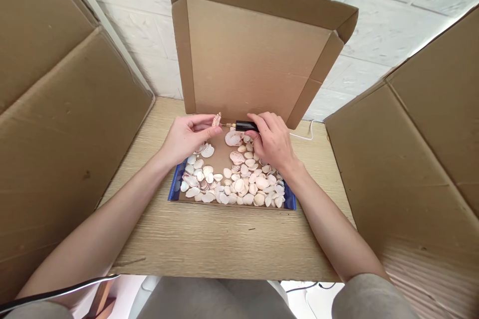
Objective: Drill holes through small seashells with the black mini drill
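Left hand (191,134): fingers pinching one shell (216,120). Right hand (272,140): fingers round drill (245,126), pointing left. Tray (175,187): loose shells (239,186), massed near.

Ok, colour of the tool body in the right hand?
Black tool body; head view, the only one.

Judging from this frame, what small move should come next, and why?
Probably a slight, straight push of the black tool toward the raised shell: the left hand pinches that shell, and the right hand points the tool's thin tip at it. Whether tip and shell touch is too small to tell.
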Tool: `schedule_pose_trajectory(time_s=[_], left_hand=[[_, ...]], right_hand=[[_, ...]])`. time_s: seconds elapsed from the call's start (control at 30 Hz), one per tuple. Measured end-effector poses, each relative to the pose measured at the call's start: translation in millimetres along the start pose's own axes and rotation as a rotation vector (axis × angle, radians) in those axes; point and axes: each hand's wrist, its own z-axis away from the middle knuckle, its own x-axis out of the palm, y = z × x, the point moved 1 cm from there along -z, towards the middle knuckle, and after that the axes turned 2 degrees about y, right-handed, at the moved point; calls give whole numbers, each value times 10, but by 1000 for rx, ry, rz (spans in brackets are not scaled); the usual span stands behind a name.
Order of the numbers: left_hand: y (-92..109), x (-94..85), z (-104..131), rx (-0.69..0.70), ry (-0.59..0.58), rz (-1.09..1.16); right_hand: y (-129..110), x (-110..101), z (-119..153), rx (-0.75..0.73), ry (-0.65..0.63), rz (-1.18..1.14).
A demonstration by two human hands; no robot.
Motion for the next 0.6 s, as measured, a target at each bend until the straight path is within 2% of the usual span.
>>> schedule_pose_trajectory(time_s=[0.4,0.6], left_hand=[[-15,-5,-5,8,-28,16],[-9,-24,-1,4,-56,-21]], right_hand=[[15,7,4,31,80,-62],[28,14,4,50,51,-137]])
